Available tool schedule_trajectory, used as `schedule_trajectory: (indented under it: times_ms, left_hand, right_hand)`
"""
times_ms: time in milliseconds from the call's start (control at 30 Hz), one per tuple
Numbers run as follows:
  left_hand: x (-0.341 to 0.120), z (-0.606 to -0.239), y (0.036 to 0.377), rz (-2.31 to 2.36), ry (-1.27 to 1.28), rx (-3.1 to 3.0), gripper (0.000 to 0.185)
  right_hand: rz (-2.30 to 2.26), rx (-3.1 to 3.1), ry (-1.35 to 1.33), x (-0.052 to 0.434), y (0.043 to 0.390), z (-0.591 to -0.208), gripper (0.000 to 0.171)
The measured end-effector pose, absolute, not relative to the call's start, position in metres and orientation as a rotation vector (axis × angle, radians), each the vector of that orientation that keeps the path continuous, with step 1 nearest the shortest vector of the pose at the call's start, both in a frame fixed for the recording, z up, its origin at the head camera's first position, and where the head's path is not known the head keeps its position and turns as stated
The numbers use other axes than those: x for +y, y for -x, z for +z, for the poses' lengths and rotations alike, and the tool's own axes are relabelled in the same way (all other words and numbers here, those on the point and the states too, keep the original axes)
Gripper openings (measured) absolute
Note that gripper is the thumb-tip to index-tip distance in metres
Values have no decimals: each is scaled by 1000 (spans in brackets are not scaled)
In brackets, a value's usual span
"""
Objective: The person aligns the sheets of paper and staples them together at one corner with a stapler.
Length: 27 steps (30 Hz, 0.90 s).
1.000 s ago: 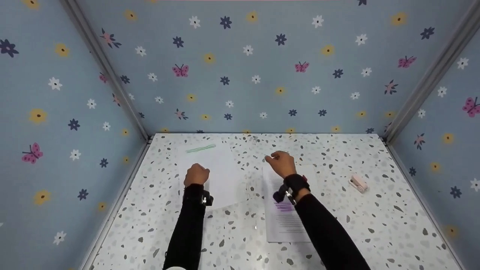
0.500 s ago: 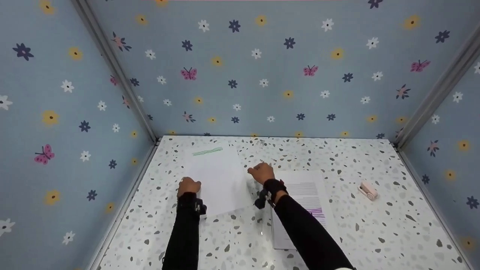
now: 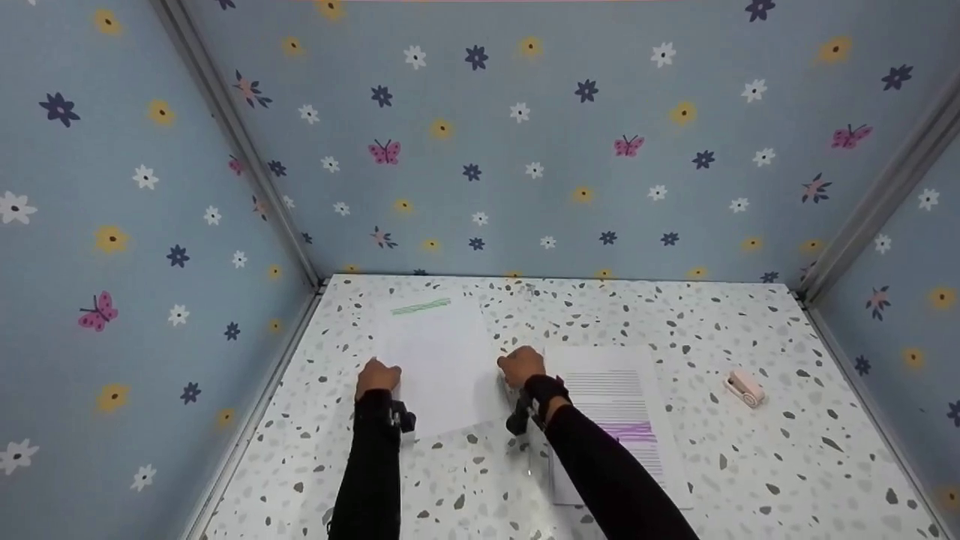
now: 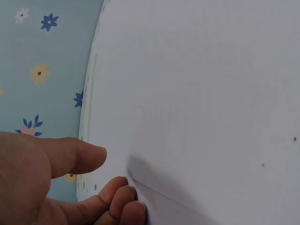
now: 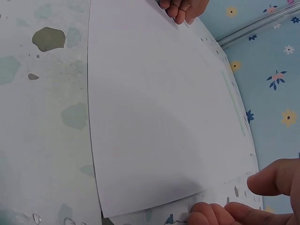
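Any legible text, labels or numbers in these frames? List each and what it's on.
None can be read.
Printed sheet: grey text lines and a purple highlighted patch, too small and blurred.
Blank sheet between the hands: only a green strip near its far edge, no readable characters.
Pink object: no marking visible.

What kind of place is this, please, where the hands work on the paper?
Probably a small tabletop booth set up for recording, not a home or office. A speckled table is closed in on three sides by blue walls printed with flowers and butterflies, joined by metal corner strips.
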<state>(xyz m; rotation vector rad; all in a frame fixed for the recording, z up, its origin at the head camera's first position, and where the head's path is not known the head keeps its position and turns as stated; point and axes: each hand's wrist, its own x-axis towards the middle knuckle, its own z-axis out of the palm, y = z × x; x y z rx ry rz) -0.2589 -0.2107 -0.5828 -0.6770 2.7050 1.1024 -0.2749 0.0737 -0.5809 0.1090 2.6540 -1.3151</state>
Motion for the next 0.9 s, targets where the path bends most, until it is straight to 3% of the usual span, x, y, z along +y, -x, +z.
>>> schedule_trajectory:
  times_ms: [500, 667, 900]
  left_hand:
    - [-211, -580, 260, 1076, 712, 2711, 56]
    - [-211, -583, 262, 1060, 708, 2710, 54]
    - [-213, -586, 261, 1105, 696, 2705, 57]
  right_hand:
    - [-1231, 2728, -184, 65, 286, -585, 23]
    - [-1262, 2720, -130, 61, 290, -591, 35]
    - [-1240, 2726, -134, 60, 285, -589, 26]
